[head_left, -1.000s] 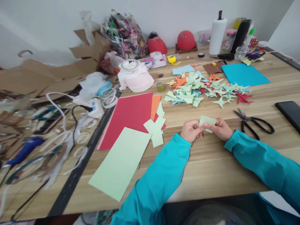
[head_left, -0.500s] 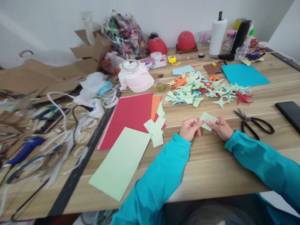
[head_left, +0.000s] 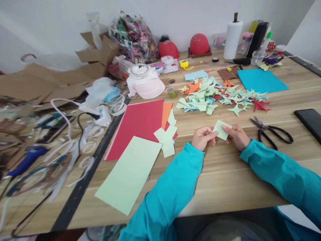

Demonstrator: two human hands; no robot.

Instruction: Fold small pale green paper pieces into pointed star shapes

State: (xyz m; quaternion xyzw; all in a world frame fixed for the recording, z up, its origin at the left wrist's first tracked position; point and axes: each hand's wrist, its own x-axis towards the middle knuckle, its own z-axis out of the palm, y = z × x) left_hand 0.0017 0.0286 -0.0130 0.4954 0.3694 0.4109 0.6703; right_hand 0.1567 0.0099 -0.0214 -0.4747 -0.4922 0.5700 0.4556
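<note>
A small square of pale green paper (head_left: 220, 130) is held above the table between both my hands. My left hand (head_left: 202, 137) pinches its left corner between thumb and fingers. On the right side, the thumb of my right hand (head_left: 238, 136) lies over the paper, with the fingers behind it. Beyond them lies a heap of folded paper shapes (head_left: 205, 95) in green, orange, red and blue. To the left, several cut green pieces (head_left: 167, 139) overlap beside a large green sheet (head_left: 129, 175).
Black-handled scissors (head_left: 271, 130) lie open right of my hands, with a black phone (head_left: 311, 122) farther right. Red sheets (head_left: 140, 127) and a blue sheet (head_left: 262, 80) rest on the table. Cables, white strips and a blue glue gun (head_left: 28, 160) clutter the left side.
My left thumb has drawn back to the paper's left corner, so more of the square shows. The right thumb has shifted slightly upward on it. Everything else stays put.
</note>
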